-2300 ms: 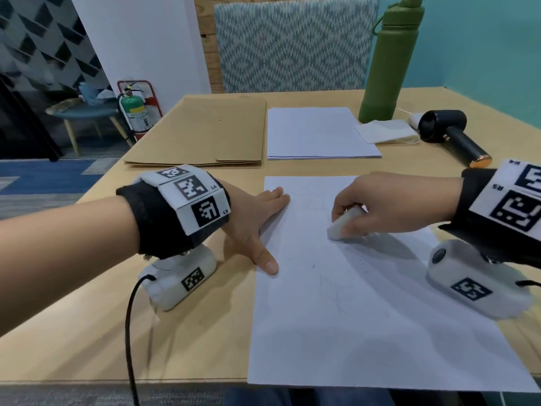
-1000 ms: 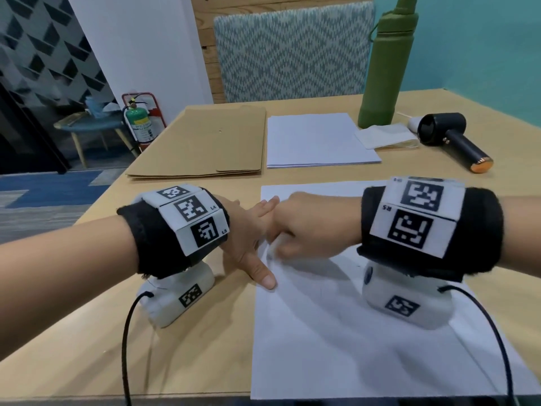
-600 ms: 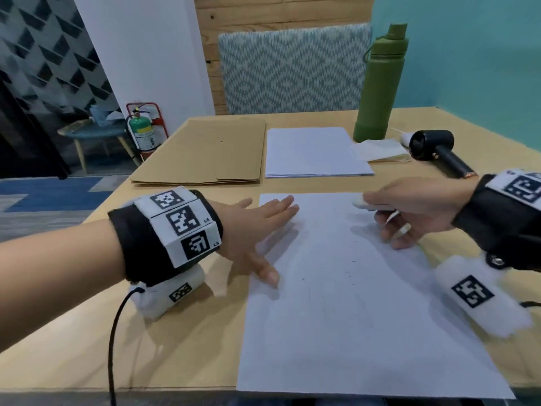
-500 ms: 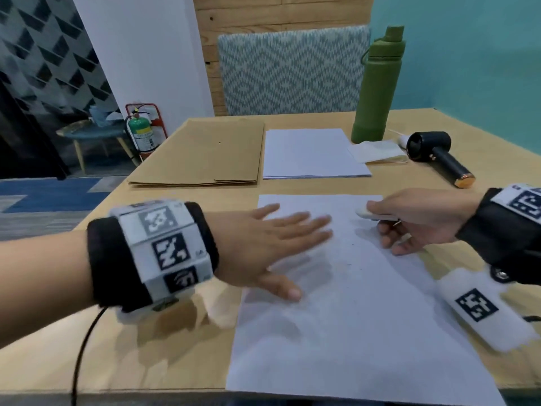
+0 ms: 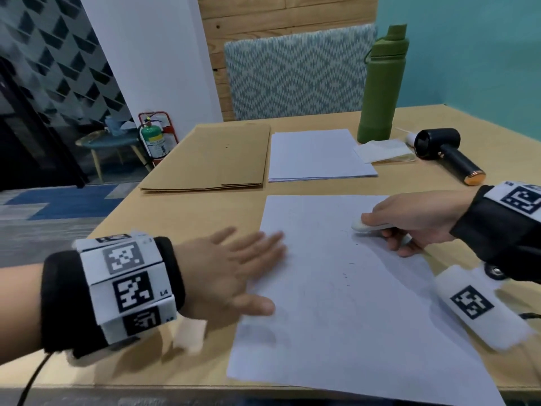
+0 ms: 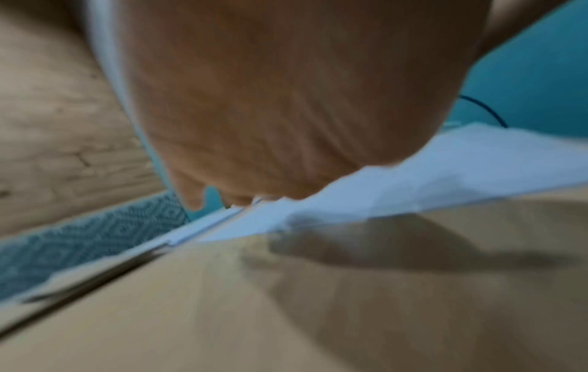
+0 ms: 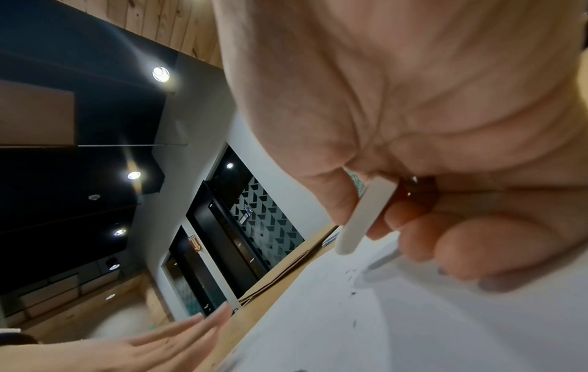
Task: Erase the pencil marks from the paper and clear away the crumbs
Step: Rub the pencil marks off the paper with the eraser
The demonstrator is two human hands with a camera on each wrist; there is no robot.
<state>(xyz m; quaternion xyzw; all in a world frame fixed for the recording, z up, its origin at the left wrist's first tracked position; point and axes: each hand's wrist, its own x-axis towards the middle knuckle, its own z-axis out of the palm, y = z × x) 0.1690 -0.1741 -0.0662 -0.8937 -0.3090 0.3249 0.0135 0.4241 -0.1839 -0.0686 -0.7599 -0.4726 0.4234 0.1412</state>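
Paper [image 5: 336,303]: white sheet lying flat on the table [image 5: 175,224], near its front edge, between the two hands. Faint pencil marks on it, hard to make out.
Crumbs [image 5: 349,266]: a few small dark specks scattered on the sheet, right of centre, just in front of the eraser tip; also seen in the right wrist view [image 7: 351,274].
Eraser [image 5: 361,227]: white, slim, rounded end. Held over the far right part of the paper; whether the tip touches the sheet cannot be told. In the right wrist view [image 7: 362,216] it juts forward from between thumb and fingers.
Right hand [image 5: 409,221]: pinches the eraser, thumb on top, other fingers curled beneath; lower fingers rest on the paper near its right edge.
Left hand [image 5: 231,268]: flat, fingers straight and spread, palm down, holding nothing. Fingertips and thumb lie over the paper's left edge; blurred in the head view. The left wrist view [image 6: 286,100] shows only the palm close above the sheet.
Farther back on table: brown folder [image 5: 210,159] to the left, stack of white sheets [image 5: 316,155] beside it, green bottle [image 5: 383,86] upright, folded cloth [image 5: 383,150] at its foot, black handheld dryer [image 5: 448,153] lying on its side to the right.
Behind table: patterned chair back [image 5: 295,74].
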